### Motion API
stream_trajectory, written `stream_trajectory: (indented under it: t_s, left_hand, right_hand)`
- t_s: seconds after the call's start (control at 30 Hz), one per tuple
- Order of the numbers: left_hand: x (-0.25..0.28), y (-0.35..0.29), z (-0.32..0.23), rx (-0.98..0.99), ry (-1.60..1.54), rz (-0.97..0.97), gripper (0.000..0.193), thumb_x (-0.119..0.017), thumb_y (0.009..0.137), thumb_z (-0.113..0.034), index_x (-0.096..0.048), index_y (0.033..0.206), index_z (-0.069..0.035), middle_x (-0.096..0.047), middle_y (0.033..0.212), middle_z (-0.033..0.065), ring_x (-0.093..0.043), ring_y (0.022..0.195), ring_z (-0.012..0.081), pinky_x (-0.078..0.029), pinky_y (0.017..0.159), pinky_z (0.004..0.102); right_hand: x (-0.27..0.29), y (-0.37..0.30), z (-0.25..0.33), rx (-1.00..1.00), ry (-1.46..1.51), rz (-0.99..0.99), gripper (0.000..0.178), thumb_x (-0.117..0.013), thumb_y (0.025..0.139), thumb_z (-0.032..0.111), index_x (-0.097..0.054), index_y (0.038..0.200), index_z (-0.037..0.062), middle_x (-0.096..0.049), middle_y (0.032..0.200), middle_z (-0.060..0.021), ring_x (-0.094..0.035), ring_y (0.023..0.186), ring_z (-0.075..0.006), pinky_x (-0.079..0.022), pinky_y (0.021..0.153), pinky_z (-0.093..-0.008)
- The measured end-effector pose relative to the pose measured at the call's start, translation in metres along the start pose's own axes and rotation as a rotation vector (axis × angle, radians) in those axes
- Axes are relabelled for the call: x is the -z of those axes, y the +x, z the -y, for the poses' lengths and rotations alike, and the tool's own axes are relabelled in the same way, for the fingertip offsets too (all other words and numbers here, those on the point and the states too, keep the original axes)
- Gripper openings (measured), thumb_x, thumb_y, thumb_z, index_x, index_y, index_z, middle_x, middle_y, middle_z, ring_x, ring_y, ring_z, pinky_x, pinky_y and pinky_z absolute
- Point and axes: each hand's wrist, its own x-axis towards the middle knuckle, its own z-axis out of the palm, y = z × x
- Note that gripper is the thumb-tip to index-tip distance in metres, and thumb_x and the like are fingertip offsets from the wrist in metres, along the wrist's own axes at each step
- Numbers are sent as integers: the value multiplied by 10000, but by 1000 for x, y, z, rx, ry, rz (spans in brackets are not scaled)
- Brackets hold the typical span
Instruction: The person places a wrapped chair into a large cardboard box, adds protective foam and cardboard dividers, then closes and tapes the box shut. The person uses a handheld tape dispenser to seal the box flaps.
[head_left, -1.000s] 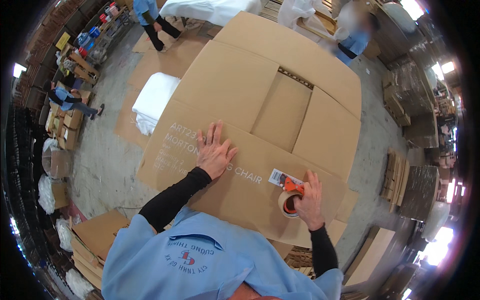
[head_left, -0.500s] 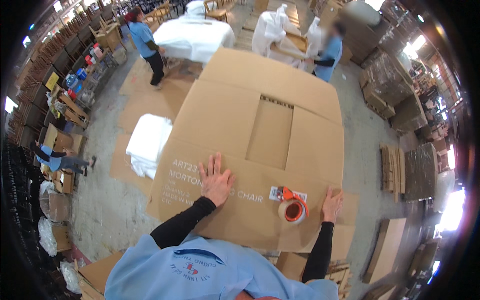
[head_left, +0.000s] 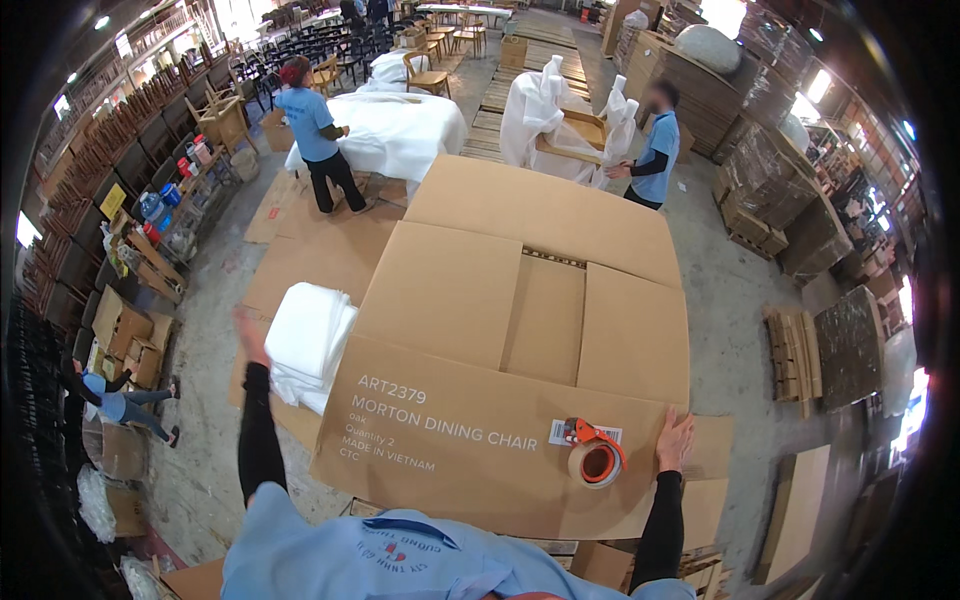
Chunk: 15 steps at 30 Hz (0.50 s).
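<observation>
A large brown cardboard carton (head_left: 440,290) lies in front of me, its two end flaps apart with a rectangular gap (head_left: 544,315) between them. My right hand (head_left: 675,441) rests open against the carton's right near edge, fingers stretched. Off the carton's left side, my left hand (head_left: 252,337) is in the air, somewhat blurred, fingers extended and holding nothing. It is nearest to a stack of folded white sheets (head_left: 308,340). On the near flap, close to my right hand, an orange tape dispenser (head_left: 597,458) with a roll of tape lies over a white label.
Beyond the carton, one person (head_left: 318,135) stands by a white-covered table (head_left: 400,130); another (head_left: 655,150) is beside a chair in white wrapping (head_left: 560,120). A third person (head_left: 112,395) is at far left. Wrapped carton stacks (head_left: 765,185) and flat boards (head_left: 795,510) line the right.
My left hand has lifted off the near flap and swung left, past the carton's edge. My right hand stays at the right edge. The view has tilted up.
</observation>
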Motion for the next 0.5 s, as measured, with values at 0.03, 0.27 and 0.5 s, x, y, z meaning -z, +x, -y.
stream_trajectory:
  t_s: [0.03,0.27,0.5]
  left_hand:
    - [18,15,20,161,-126,92,793,-475,977,-622,-421,1509,-37,-471,1507,181,-513,1304,320,-453,1080,426]
    - [-83,-29,130,459,-375,409,980,-324,982,-793,-337,1563,-3,-585,1424,177,-581,1245,286,-454,1076,391]
    - [-14,50,105,293,-323,244,963,-349,989,-767,-343,1561,7,-542,1453,220,-531,1314,338,-390,1153,439]
  right_hand:
    - [1,-2,11,-7,-8,26,807,-388,1048,616,-396,1497,-55,-523,1426,-322,-506,1329,-456,-409,1101,-520]
    - [-4,9,5,-26,-103,30,813,-367,1045,637,-417,1484,-46,-539,1415,-321,-529,1307,-462,-423,1084,-525]
    - [-5,10,-19,9,-156,-39,799,-369,1043,640,-451,1451,-41,-550,1409,-306,-527,1294,-473,-421,1062,-546]
